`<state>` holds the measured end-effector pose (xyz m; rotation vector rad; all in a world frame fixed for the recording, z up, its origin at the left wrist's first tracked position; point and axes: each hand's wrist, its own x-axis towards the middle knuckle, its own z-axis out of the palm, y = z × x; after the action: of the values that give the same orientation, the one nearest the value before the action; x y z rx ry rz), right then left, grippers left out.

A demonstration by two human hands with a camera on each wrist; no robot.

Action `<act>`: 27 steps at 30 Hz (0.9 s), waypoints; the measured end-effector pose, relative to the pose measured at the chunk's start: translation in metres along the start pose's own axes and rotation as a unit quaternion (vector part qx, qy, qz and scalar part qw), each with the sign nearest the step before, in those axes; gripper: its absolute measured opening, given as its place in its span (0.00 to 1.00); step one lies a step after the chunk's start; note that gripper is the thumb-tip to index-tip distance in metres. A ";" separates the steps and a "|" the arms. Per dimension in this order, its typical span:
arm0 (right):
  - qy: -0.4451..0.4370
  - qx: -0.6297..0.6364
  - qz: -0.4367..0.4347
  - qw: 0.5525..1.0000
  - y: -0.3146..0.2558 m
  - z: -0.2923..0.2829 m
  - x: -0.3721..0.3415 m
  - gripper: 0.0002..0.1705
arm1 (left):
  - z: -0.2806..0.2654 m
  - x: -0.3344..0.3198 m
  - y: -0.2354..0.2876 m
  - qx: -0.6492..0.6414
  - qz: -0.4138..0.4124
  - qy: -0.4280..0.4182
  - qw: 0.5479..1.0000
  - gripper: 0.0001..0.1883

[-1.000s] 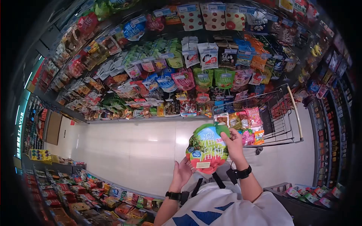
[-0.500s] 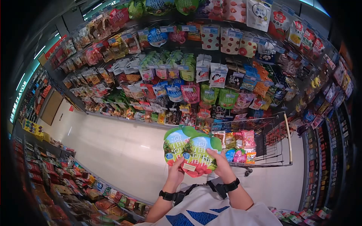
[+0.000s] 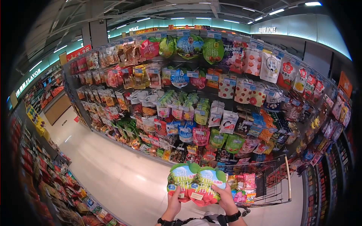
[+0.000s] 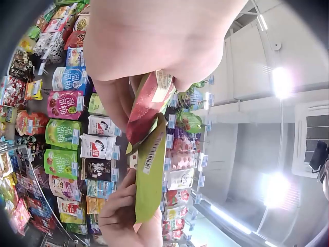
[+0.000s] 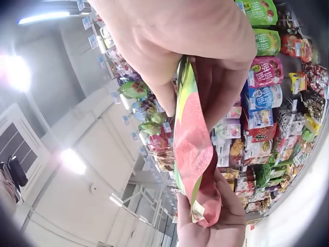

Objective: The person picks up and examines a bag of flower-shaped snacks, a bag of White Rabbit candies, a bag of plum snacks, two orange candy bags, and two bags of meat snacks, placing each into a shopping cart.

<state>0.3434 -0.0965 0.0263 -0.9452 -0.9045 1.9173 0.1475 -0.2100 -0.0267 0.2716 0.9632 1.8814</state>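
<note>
Two round-topped snack bags with green, blue and red print are held side by side in the head view. My left hand (image 3: 174, 203) grips the left bag (image 3: 179, 177) at its lower left, thumb on the front. The right bag (image 3: 205, 197) overlaps it a little and is pinched by my right hand (image 3: 226, 197), thumb in front and fingers behind. In the left wrist view the green back of one bag (image 4: 150, 180) shows a barcode, beside the red edge of the other bag (image 4: 149, 105). The right wrist view shows a red bag side (image 5: 193, 139) between both hands.
A wire shopping cart (image 3: 277, 184) with several colourful snack packs (image 3: 249, 181) stands at the right, beside my right hand. Tall shelving with hanging bags (image 3: 188, 135) fills the front. A low display (image 3: 56, 184) lines the left, along a pale floor (image 3: 113, 165).
The head view has tilted up, showing the ceiling and upper shelf. My left hand, at first beside one visible bag, now grips a second bag next to it.
</note>
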 end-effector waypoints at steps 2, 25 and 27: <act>-0.011 0.021 -0.007 1.000 0.003 0.011 0.001 0.31 | -0.006 -0.003 0.012 0.007 0.015 -0.001 1.000 0.18; -0.039 0.123 -0.017 0.991 0.058 0.156 0.097 0.24 | -0.106 0.051 0.119 0.022 0.163 0.197 0.967 0.16; -0.053 0.116 -0.022 0.992 0.059 0.166 0.116 0.25 | -0.105 0.066 0.128 -0.006 0.162 0.206 0.965 0.17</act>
<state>0.1353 -0.0613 0.0212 -0.6861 -0.7371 1.9993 -0.0279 -0.2357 -0.0181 0.0266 1.2413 2.2993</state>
